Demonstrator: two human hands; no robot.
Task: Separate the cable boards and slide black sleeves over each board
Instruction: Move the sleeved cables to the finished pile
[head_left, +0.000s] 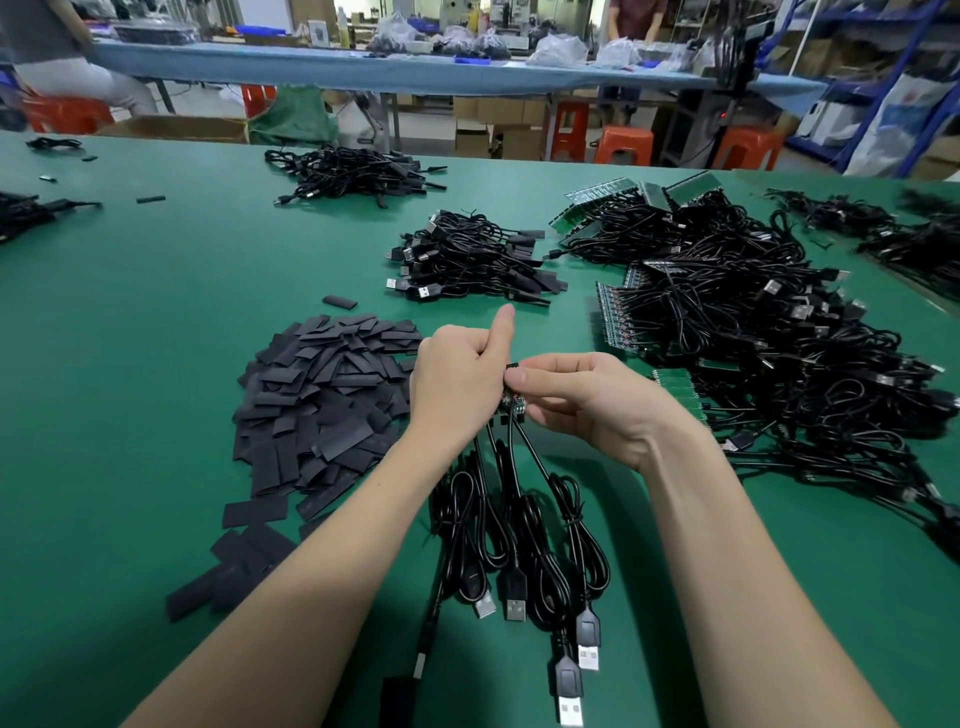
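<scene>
My left hand and my right hand meet above the green table and together grip a small strip of joined cable boards, mostly hidden by the fingers. My left thumb sticks up. My right fingers pinch the strip's top, where a bit of black shows. Several black USB cables hang from the boards toward me and lie on the table. A heap of flat black sleeves lies just left of my left hand.
On the green table, a large tangle of cables with green board strips fills the right side. A pile of sleeved cables lies behind my hands, another farther back. Stools, boxes and a second workbench stand beyond the table.
</scene>
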